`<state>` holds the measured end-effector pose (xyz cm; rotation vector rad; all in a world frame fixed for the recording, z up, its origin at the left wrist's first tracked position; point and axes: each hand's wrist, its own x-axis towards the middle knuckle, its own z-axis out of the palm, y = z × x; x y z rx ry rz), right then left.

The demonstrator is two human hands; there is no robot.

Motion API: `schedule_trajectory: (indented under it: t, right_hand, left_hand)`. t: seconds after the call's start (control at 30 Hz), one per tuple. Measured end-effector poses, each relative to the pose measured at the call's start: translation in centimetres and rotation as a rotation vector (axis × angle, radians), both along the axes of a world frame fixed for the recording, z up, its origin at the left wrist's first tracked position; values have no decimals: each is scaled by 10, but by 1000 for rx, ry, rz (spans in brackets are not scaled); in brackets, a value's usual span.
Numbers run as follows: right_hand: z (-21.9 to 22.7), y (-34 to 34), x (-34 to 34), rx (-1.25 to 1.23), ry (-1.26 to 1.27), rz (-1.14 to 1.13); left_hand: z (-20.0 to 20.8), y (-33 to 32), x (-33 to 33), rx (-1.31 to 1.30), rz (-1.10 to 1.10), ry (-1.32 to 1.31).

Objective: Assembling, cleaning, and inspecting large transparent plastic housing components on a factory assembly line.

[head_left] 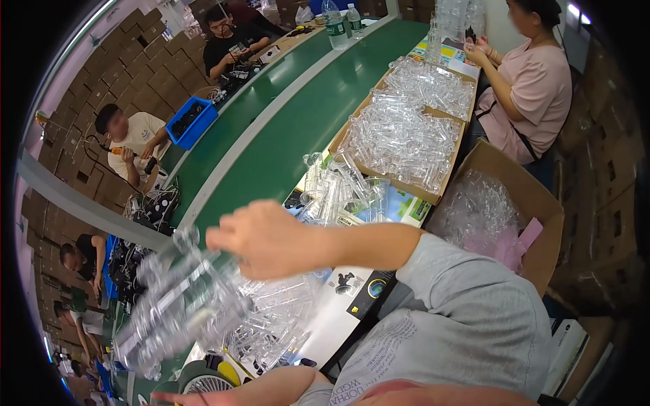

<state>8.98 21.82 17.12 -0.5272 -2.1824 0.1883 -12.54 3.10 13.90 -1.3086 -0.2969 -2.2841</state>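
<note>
My right hand reaches in from the right with its fingers curled. It is closed at the upper end of a bunch of clear plastic tube-like parts, which is smeared by motion. My left hand is cut off by the lower edge. Its visible finger is stretched out, close to a small green and yellow fan. More loose clear parts lie heaped on a printed box under my right forearm. Another group of clear parts stands just beyond my right hand.
Shallow cardboard trays full of clear parts stand at the upper right. Beside them is an open carton with plastic bags. A green conveyor with metal rails runs past. A co-worker sits at the upper right; several others work across the conveyor near blue bins.
</note>
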Motion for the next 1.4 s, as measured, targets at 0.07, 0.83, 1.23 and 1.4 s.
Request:
schedule_trajectory:
  t: [0.07,0.83,1.23,1.4]
  right_hand:
    - [9,31,-6,42,-36,-84]
    - [-138,231,-136,-107,-1000,-369]
    - [-74,187,-96,62,-991,-98]
    - [-63,127,-39,146,-937,118]
  left_hand:
    - [-1,-3,-3,11,35,-16]
    - [43,-25,24,304,201,-298]
    - [30,11,-3,155,24,-353]
    - [33,20,-9,20,-144,-464]
